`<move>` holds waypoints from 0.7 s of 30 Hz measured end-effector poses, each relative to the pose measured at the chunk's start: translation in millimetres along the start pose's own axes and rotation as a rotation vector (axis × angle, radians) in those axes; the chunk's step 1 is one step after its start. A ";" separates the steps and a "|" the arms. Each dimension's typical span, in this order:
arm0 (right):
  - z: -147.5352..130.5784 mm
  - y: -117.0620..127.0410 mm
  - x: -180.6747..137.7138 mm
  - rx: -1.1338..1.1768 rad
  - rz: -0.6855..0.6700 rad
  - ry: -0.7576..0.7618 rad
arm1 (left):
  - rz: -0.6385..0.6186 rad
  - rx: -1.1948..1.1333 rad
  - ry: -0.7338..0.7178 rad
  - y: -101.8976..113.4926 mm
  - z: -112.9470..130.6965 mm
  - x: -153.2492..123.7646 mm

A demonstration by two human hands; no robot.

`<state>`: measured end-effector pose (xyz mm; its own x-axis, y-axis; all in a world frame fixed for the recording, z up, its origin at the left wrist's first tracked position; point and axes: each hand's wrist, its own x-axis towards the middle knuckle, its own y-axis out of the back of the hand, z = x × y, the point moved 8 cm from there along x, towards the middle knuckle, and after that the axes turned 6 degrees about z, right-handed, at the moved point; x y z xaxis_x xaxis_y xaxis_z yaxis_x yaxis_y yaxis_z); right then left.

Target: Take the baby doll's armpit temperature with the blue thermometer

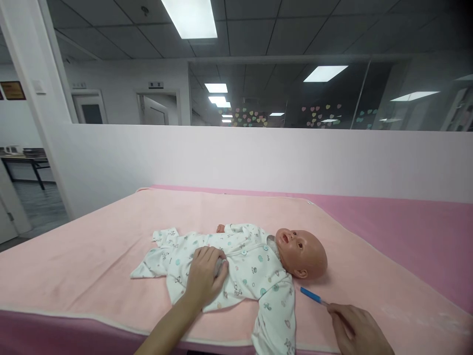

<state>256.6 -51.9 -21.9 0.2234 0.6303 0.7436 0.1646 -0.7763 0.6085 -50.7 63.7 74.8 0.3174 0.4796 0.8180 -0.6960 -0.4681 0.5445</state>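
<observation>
A baby doll lies on its back on a pink blanket, head to the right, dressed in a white patterned romper. My left hand rests on the doll's belly, fingers curled into the romper's fabric. My right hand is at the lower right, below the doll's head, pinching a thin blue stick that points toward the doll's shoulder. One romper sleeve hangs toward the blanket's near edge.
The blanket covers a bed with a darker pink sheet showing at the right. A white partition wall with glass above runs behind the bed. An opening at the left shows a desk.
</observation>
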 end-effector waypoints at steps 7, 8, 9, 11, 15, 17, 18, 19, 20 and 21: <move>28.7 -4.3 -4.3 -0.005 -0.055 -0.068 | 0.002 0.002 -0.005 -0.3 -0.1 0.1; 34.8 -3.4 -5.4 -0.024 -0.058 -0.076 | 0.000 0.002 -0.004 -0.4 -0.4 0.1; 40.5 -1.9 -6.2 -0.045 -0.061 -0.086 | -0.001 0.002 -0.004 -0.5 -0.7 0.0; 48.1 3.2 -5.9 -0.070 -0.069 -0.101 | 0.000 -0.001 -0.007 -0.6 -1.0 0.0; 47.5 18.4 8.0 0.025 -0.164 -0.183 | -0.003 -0.002 -0.009 -1.1 -1.5 -0.5; 44.6 31.9 21.4 0.066 -0.183 -0.285 | -0.003 0.003 -0.004 -1.1 -2.1 -0.7; 42.3 40.7 29.3 0.068 -0.163 -0.333 | -0.003 0.006 -0.002 -1.0 -2.3 -0.8; 39.3 49.7 37.2 0.062 -0.130 -0.370 | -0.003 0.010 0.000 -1.0 -2.4 -0.8; 34.9 57.2 44.7 0.055 -0.098 -0.389 | -0.004 0.014 0.000 -1.0 -2.3 -0.7; 29.4 62.0 51.4 0.052 -0.079 -0.388 | -0.004 0.017 0.000 -0.9 -2.0 -0.5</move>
<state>306.5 -68.1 45.9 0.5532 0.6435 0.5291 0.2418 -0.7318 0.6372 -51.6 65.4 73.5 0.3203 0.4811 0.8160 -0.6835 -0.4790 0.5507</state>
